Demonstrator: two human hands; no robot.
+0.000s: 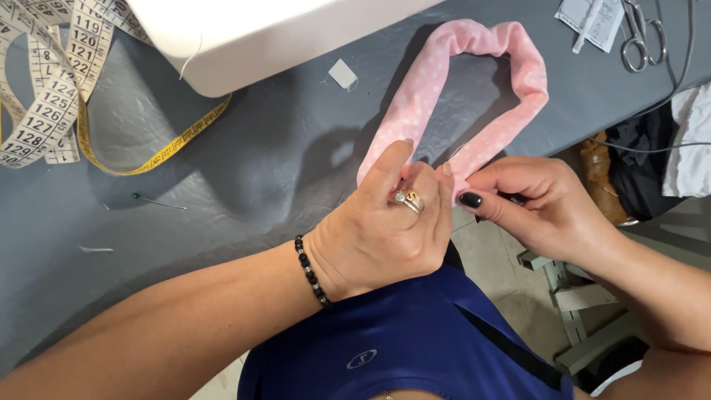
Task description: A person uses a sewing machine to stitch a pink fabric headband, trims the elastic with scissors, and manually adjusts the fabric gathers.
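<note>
Head camera view: a pink dotted fabric band point(474, 81), looped like a soft tube, lies on the grey table point(244, 170) near its front edge, its two ends pinched together between the left hand point(381, 226) and the right hand point(537, 204). It looks light, limp and easily creased, best held at those ends; its long axis runs from the front edge up toward the far right corner. Beyond lie a white sewing machine point(244, 37), tape measure point(59, 89), pin point(155, 200) and scissors point(641, 37).
</note>
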